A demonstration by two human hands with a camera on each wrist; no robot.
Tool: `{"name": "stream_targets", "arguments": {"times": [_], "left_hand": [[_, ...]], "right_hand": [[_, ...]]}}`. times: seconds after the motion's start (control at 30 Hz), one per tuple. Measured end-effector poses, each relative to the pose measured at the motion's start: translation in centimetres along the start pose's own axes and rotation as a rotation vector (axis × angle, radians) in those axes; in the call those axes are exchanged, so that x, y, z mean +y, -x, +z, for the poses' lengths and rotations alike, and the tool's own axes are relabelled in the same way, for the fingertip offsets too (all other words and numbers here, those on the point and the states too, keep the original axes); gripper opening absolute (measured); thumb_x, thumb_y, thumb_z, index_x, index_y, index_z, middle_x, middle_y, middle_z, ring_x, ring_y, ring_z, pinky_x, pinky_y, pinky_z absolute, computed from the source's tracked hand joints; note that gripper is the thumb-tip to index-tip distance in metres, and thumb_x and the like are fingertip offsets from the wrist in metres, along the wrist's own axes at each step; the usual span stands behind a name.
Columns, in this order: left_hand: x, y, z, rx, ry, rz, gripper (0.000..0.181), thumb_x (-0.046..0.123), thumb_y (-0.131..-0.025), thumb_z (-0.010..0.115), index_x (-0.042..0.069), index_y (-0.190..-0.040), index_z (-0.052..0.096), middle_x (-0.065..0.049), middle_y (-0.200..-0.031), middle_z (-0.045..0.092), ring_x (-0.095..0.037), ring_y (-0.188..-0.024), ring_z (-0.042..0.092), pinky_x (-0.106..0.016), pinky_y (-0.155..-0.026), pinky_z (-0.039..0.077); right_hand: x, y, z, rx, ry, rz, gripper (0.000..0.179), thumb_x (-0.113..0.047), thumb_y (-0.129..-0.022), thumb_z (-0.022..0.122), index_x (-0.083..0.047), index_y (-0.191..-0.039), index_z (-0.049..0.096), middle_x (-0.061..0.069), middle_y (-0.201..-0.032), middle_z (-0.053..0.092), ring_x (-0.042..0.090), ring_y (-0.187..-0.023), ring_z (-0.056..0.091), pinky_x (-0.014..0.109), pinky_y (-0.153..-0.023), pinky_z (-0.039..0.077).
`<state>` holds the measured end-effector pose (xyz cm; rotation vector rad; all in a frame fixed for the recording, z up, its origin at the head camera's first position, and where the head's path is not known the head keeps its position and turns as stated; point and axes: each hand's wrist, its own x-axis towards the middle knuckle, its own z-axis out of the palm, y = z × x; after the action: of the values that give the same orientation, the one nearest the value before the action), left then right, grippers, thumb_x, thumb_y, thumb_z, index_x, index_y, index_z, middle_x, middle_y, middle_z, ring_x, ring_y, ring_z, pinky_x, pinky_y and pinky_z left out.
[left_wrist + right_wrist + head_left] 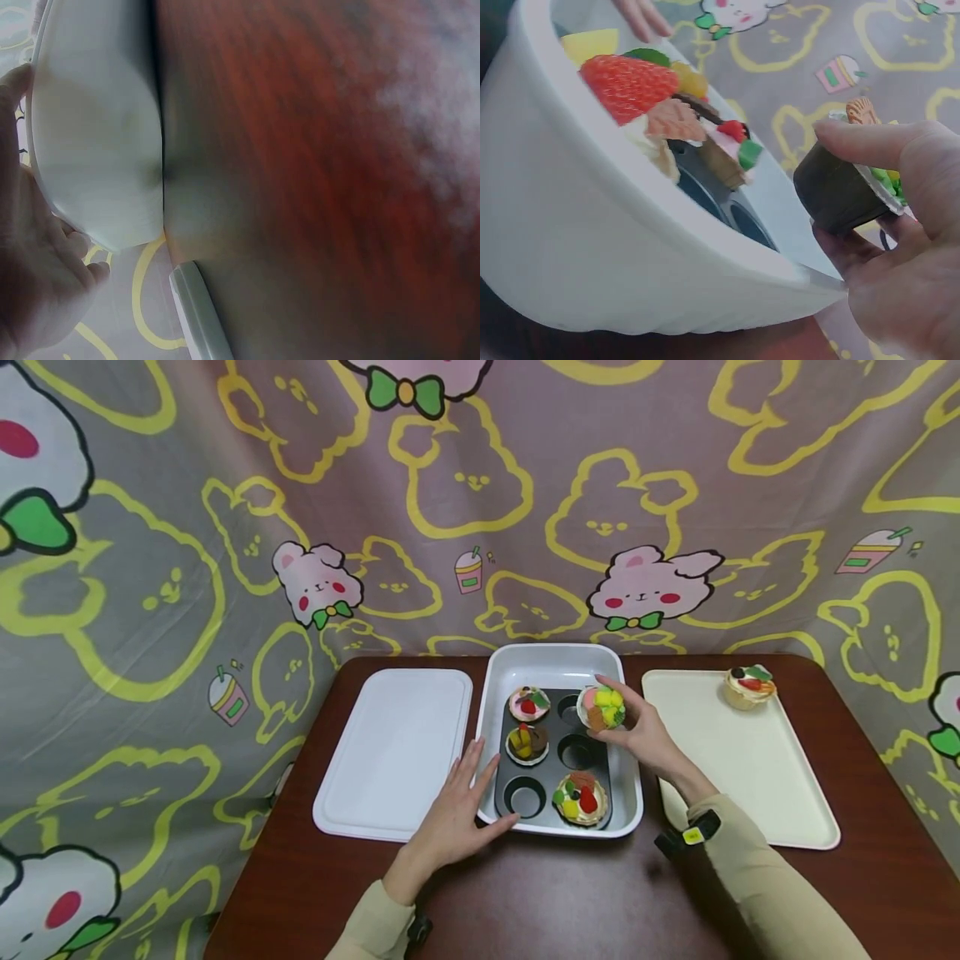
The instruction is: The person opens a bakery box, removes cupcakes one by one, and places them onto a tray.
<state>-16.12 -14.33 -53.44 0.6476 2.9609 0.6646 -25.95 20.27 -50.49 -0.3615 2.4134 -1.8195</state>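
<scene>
In the head view my right hand (pixel 643 732) pinches a fruit cupcake (pixel 602 707) topped with yellow, pink and green pieces, above the right column of a dark muffin pan (pixel 552 777). Its dark cup (pixel 838 189) shows between thumb and fingers in the right wrist view. The pan lies inside a deep white basin (pixel 633 793). Two cupcakes, one pink with a berry (pixel 529 703) and one brown and yellow (pixel 527 744), sit in its left column; a strawberry-topped cupcake (pixel 581 798) sits at near right. My left hand (pixel 457 814) rests on the basin's left rim, fingers straight and spread.
A white lid-like tray (pixel 393 752) lies left of the basin. On the right is a cream tray (pixel 738 760) with another fruit-topped cupcake (pixel 748 686) at its far right corner. The brown table (pixel 540 902) ends at a patterned cloth (pixel 525 552) behind.
</scene>
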Motion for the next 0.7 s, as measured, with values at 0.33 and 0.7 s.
{"name": "stream_targets", "arguments": {"times": [0.33, 0.7], "left_hand": [[0.0, 0.0, 0.1, 0.000, 0.011, -0.004, 0.096, 0.070, -0.098, 0.066, 0.018, -0.174, 0.035, -0.008, -0.188, 0.007, -0.029, -0.175, 0.011, -0.060, -0.139, 0.025], [-0.1, 0.0, 0.1, 0.004, 0.007, 0.003, 0.094, 0.070, -0.098, 0.066, 0.021, -0.173, 0.038, -0.007, -0.188, 0.005, -0.030, -0.175, 0.010, -0.061, -0.139, 0.025]], "right_hand": [[-0.5, 0.6, -1.8, 0.107, -0.065, 0.092, 0.096, 0.001, -0.096, 0.080, -0.014, -0.170, 0.020, 0.026, -0.159, 0.054, 0.000, -0.121, 0.056, 0.022, -0.116, 0.050], [0.4, 0.5, -3.7, 0.155, -0.067, 0.150, 0.099, -0.004, -0.101, 0.077, -0.022, -0.178, 0.016, 0.024, -0.177, 0.033, 0.029, -0.152, 0.042, 0.048, -0.133, 0.041]]}}
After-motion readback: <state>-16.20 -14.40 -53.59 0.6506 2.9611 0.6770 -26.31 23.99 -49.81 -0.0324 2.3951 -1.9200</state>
